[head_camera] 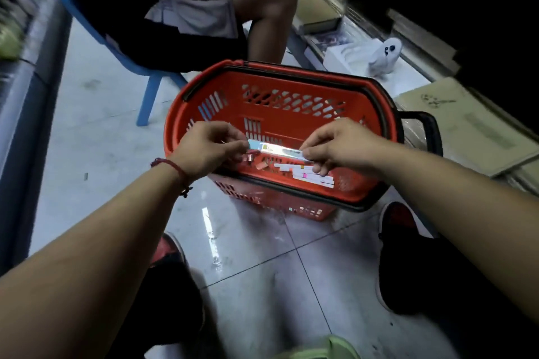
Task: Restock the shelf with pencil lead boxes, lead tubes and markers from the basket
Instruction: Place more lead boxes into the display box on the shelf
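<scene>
Left hand (208, 145) and right hand (335, 146) pinch a glossy lead packet (275, 149) over the red basket (291, 114); a loose pinch could drop it.

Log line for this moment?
left hand pinches shiny packet | right hand pinches its other end | packet held over red basket

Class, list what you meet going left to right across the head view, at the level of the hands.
Blue stool leg → left hand → shiny packet pinched between both hands → right hand → black basket handle → flat cardboard.
</scene>
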